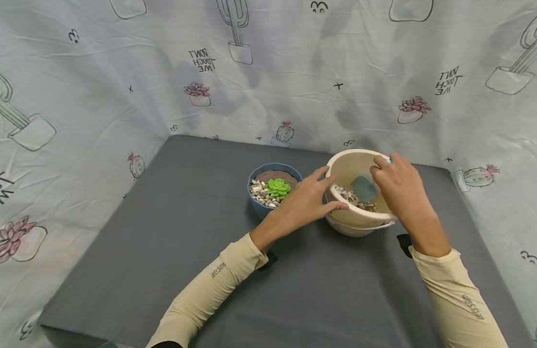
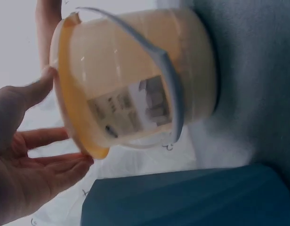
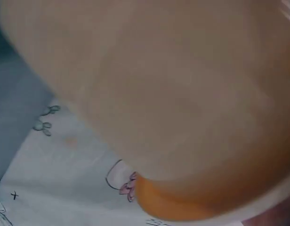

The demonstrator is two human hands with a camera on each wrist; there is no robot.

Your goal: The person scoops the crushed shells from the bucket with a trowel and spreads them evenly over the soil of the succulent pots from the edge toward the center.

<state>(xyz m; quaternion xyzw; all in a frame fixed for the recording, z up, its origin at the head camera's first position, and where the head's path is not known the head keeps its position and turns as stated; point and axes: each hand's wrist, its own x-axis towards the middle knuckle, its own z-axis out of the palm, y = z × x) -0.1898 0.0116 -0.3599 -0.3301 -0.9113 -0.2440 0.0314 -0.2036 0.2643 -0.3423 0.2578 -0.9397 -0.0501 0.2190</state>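
Note:
A cream bucket (image 1: 360, 224) with a grey handle (image 2: 171, 89) stands on the grey table, with mixed pebbles (image 1: 346, 195) inside. My left hand (image 1: 301, 200) rests on its left rim, thumb and fingers spread apart. In the left wrist view, that hand (image 2: 27, 155) touches the rim with its fingertips. My right hand (image 1: 401, 188) is over the bucket's right side, gripping a small shovel whose grey-green blade (image 1: 364, 188) reaches down to the pebbles. Most of the shovel's handle is hidden by the fingers. The bucket wall (image 3: 159, 94) fills the right wrist view.
Left of the bucket stands a blue pot (image 1: 257, 208) holding a green succulent (image 1: 278, 188), pale pebbles (image 1: 261, 194) and a brown surface (image 1: 275, 175). The grey table (image 1: 186, 203) meets a printed cloth (image 1: 316, 96) at the back and sides.

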